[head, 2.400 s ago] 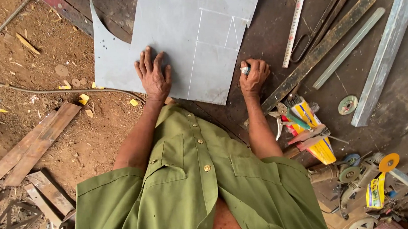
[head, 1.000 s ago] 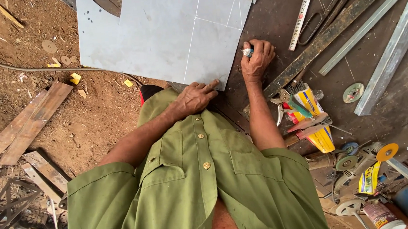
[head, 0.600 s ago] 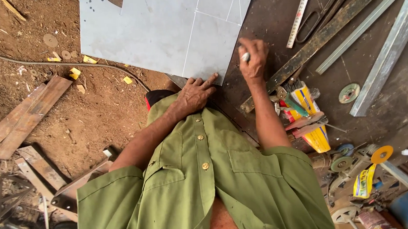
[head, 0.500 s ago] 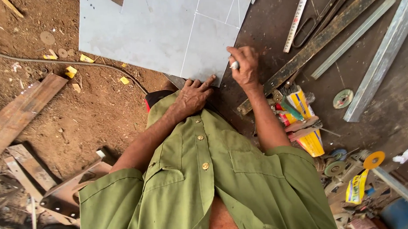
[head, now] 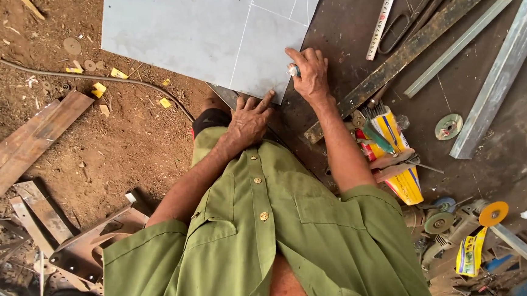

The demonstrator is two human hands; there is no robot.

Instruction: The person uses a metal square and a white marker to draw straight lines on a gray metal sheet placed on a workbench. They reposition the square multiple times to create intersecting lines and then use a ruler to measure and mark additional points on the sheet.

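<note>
Seen from the head camera, looking straight down, the person in an olive-green short-sleeved shirt leans over a dark workbench. A large grey metal sheet, scored with thin straight lines, lies flat across the bench's left end and juts out over the dirt ground.

The left hand rests at the sheet's near edge, fingers spread and loose, the fingertips touching the sheet's lower corner; it grips nothing. The right hand is curled around a small marking tool, whose pale tip shows between thumb and forefinger just at the sheet's right near corner. Whether the tip touches the metal cannot be told.

To the right of that hand a rusty flat steel bar lies slantwise on the bench, with a measuring rule and a pair of shears above it. Farther right lie a pale angle section and a wider galvanised channel. A small grinding disc sits near the channel's lower end. Beside the right forearm lies a yellow and red packet, and below it an angle grinder with an orange disc.

On the ground to the left lie weathered wooden planks, a thin cable and scattered yellow scraps.
</note>
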